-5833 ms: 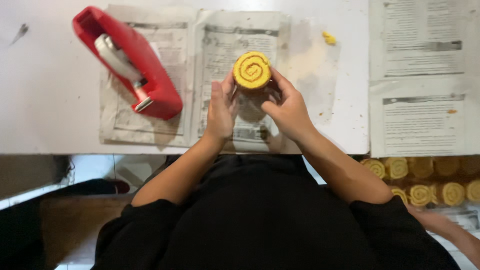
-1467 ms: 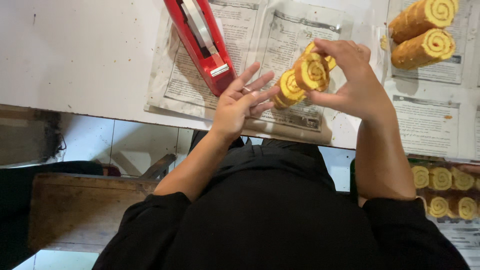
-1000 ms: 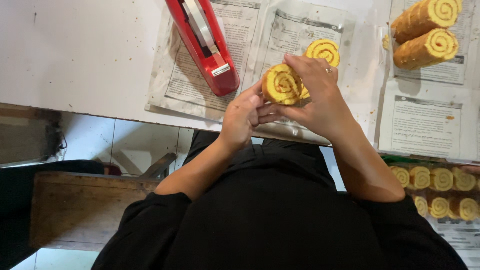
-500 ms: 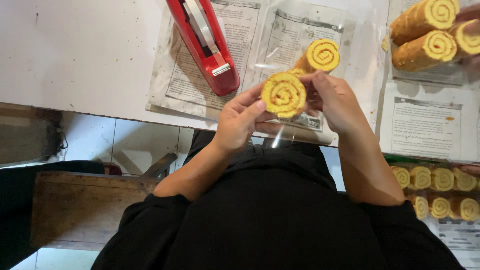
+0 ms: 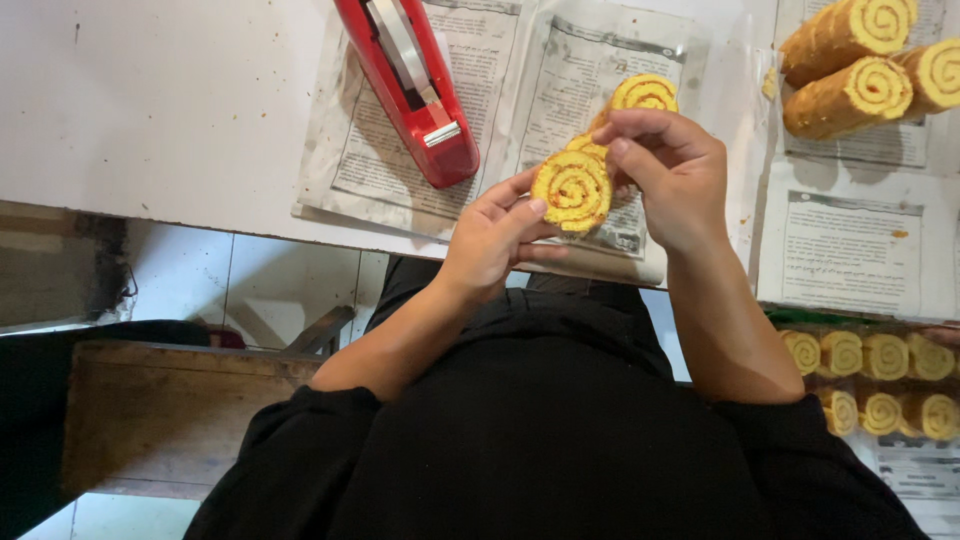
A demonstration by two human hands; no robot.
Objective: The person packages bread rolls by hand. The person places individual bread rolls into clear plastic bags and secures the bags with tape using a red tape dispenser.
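White bench (image 5: pixel 150 110), newspaper sheets (image 5: pixel 380 150) spread over its near half. Red tape dispenser (image 5: pixel 408 85) lies on the paper, up and left of the hands, its long body slanting, cutter end toward the person. Three whole sponge rolls (image 5: pixel 860 60) sit on newsprint at the far right of the bench, well apart from the hands. Below the bench edge at right, a tray of cut spiral slices (image 5: pixel 880 385), in rows. Wooden stool or board (image 5: pixel 170 420) low at left.

Swiss roll piece (image 5: pixel 572 190) is held just above the newspaper near the bench's front edge, between both hands. Its spiral cut face turns up toward the camera; long axis runs away and to the right, toward a second spiral end (image 5: pixel 645 95) beyond the fingers. Whether the two are one length or separate pieces, cannot tell: the right hand covers the middle.

Left hand (image 5: pixel 490 245) pinches the near cut end, thumb on its rim. Right hand (image 5: pixel 670 170) curls over the roll's top, closed on it.
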